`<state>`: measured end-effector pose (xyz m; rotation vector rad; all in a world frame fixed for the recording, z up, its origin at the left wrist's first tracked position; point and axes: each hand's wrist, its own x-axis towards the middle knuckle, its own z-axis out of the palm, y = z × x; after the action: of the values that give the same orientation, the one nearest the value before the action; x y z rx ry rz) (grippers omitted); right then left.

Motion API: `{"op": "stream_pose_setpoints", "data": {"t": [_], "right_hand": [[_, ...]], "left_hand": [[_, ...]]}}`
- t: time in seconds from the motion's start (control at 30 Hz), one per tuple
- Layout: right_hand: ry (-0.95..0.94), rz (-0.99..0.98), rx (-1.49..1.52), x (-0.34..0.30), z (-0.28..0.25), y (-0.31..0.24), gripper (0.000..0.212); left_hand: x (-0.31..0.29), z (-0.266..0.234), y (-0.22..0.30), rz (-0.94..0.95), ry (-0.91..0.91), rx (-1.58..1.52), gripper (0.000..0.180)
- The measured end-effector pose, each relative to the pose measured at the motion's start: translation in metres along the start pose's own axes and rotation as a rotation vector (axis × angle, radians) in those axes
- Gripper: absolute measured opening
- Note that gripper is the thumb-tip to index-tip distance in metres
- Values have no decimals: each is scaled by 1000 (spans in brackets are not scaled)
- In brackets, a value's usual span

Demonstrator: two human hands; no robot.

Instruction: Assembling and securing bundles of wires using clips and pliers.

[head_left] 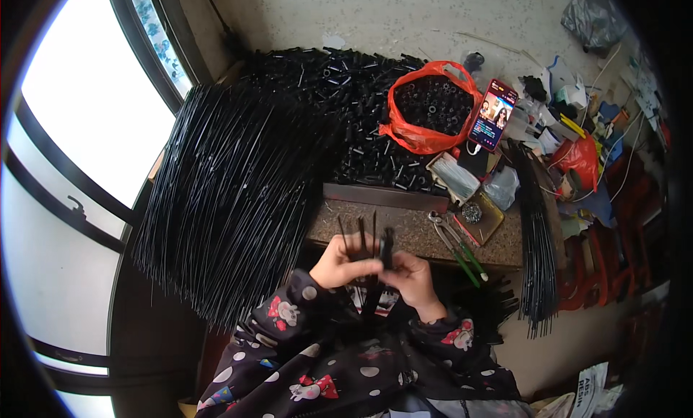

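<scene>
My left hand (338, 265) is closed round a few thin black rods (362, 232), which stick up between its fingers. Close against it, my right hand (413, 279) pinches a small black plastic fitting (388, 246); the two hands meet in front of the worktable's near edge. Whether a rod sits inside the fitting cannot be made out. A large pile of loose black fittings (339, 79) covers the back of the table. On the left lies a thick bundle of long black rods (224, 194), hanging over the front edge.
A red plastic bag (411, 142) holds small black rings. Beside it stands a lit phone (493, 115). Green-handled pliers (462, 258) lie near a tray (492, 219). Another rod bundle (538, 237) hangs at the right edge. A dark strip (386, 197) fronts the pile. Clutter fills the far right.
</scene>
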<state>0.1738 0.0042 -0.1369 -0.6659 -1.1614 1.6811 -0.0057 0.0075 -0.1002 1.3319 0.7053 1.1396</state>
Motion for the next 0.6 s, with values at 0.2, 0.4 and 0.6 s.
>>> {"op": "stream_pose_setpoints", "data": {"t": [0.2, 0.4, 0.6], "right_hand": [[360, -382, -664, -4, 28, -3, 20], [435, -436, -714, -3, 30, 3, 18], [216, -183, -245, 8, 15, 3, 15]], "left_hand": [[3, 7, -6, -50, 71, 56, 18], [5, 11, -14, 30, 175, 114, 19], [-2, 13, -8, -16, 272, 82, 19]]}}
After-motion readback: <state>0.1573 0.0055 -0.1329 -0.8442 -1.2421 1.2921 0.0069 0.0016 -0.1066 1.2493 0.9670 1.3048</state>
